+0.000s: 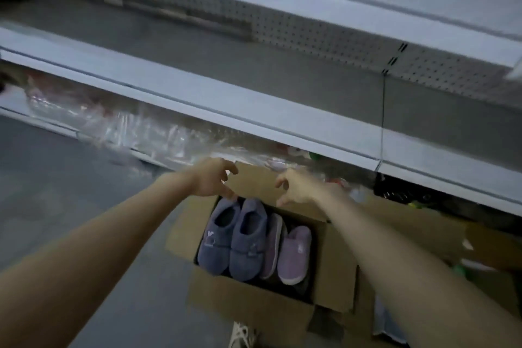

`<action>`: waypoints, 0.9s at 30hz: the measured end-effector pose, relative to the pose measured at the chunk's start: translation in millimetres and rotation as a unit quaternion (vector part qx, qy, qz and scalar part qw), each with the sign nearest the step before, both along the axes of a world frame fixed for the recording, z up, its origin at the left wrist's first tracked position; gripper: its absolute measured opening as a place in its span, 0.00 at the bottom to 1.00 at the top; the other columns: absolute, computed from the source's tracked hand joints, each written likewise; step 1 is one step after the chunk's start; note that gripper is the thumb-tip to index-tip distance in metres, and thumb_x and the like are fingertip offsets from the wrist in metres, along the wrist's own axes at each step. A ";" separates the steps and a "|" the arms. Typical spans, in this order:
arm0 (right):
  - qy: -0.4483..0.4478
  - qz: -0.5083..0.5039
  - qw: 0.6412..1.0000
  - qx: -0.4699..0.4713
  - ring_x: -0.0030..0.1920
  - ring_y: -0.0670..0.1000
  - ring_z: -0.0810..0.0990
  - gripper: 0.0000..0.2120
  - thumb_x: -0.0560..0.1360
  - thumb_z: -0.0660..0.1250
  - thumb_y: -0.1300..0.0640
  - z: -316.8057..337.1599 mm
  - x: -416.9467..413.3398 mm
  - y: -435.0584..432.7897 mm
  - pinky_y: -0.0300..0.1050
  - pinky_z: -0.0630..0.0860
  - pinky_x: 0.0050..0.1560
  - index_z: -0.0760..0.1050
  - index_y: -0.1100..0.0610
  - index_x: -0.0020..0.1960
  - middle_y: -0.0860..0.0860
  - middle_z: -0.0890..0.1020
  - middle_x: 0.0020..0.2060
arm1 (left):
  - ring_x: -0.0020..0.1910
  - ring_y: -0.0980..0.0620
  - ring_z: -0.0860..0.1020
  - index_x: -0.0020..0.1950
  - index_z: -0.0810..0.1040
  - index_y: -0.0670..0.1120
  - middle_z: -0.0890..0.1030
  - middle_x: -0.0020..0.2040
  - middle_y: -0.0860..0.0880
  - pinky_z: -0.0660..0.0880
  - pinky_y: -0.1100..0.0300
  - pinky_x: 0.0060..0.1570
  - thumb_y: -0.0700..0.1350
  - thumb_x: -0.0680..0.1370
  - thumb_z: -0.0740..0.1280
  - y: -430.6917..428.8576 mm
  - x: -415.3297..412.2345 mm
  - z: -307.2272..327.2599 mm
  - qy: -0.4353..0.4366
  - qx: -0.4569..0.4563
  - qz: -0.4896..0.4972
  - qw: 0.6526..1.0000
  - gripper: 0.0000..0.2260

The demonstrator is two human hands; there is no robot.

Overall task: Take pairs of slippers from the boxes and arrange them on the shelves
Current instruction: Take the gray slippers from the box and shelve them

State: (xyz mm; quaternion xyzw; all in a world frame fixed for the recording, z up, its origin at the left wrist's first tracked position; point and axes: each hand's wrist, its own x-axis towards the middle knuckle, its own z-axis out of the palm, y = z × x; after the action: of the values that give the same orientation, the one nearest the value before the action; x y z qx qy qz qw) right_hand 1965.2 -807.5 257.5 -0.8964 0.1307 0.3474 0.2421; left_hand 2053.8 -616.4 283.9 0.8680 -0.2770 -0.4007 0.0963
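Note:
An open cardboard box (248, 299) stands on the floor below the shelves. Inside lie a pair of blue slippers (234, 240) on the left and a pair of purple slippers (291, 254) on the right, one of them on its side. My left hand (213, 178) hovers over the box's far edge, fingers curled and apart, its fingertips just at the heel of the left blue slipper. My right hand (296, 186) hangs above the far flap, fingers spread, holding nothing. The grey middle shelf (197, 65) above is bare.
The bottom shelf holds goods in clear plastic wrap (121, 124). The shelf's front lip (254, 118) juts out just beyond my hands. More cardboard and coloured items (423, 223) lie right of the box. My shoe (243, 333) shows at the bottom on the grey floor.

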 end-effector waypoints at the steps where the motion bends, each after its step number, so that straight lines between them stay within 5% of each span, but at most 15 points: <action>1: 0.008 -0.005 1.000 0.008 0.61 0.56 0.75 0.28 0.69 0.75 0.53 -25.1 0.8 0.0 0.46 0.73 0.59 0.72 0.57 0.67 0.55 0.75 0.63 | 0.59 0.46 0.75 0.69 0.68 0.45 0.76 0.62 0.44 0.72 0.56 0.58 0.50 0.70 0.74 0.6 1.2 -23.9 0.012 0.009 0.002 1.000 0.31; 11: 0.030 -0.046 0.998 0.044 0.64 0.59 0.72 0.26 0.71 0.72 0.51 -215.3 -12.8 17.9 0.53 0.74 0.58 0.71 0.54 0.67 0.55 0.75 0.61 | 0.61 0.44 0.73 0.68 0.70 0.42 0.75 0.63 0.43 0.69 0.58 0.55 0.46 0.74 0.69 11.7 -7.9 -207.9 0.076 0.057 0.026 0.995 0.23; 20: -0.011 -0.007 0.998 0.059 0.65 0.56 0.71 0.27 0.73 0.70 0.51 -340.0 -18.6 63.5 0.52 0.71 0.60 0.68 0.54 0.70 0.51 0.74 0.65 | 0.69 0.42 0.65 0.74 0.62 0.44 0.64 0.72 0.42 0.65 0.55 0.63 0.47 0.74 0.69 39.9 -5.5 -347.3 0.053 0.061 -0.011 0.997 0.31; 23: -0.038 -0.007 0.999 0.030 0.59 0.55 0.76 0.23 0.72 0.70 0.48 -363.7 -18.5 75.0 0.50 0.74 0.54 0.72 0.53 0.65 0.51 0.79 0.58 | 0.67 0.41 0.67 0.72 0.65 0.45 0.67 0.70 0.42 0.67 0.52 0.63 0.50 0.74 0.69 47.5 -3.8 -374.4 0.051 0.052 -0.034 0.997 0.29; 27: 0.017 -0.015 1.000 0.017 0.60 0.57 0.75 0.24 0.71 0.70 0.45 -387.4 -21.3 82.9 0.51 0.69 0.57 0.71 0.52 0.63 0.53 0.79 0.58 | 0.59 0.42 0.72 0.62 0.72 0.47 0.74 0.60 0.45 0.74 0.47 0.53 0.53 0.73 0.68 59.9 -5.4 -403.5 0.066 0.066 -0.091 0.992 0.21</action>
State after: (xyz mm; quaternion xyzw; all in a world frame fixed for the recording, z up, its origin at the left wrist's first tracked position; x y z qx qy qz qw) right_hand 1943.9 -724.6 -129.9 -0.8841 0.1425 0.3608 0.2605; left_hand 2048.4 -556.5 -119.6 0.8154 -0.3208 -0.4815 0.0203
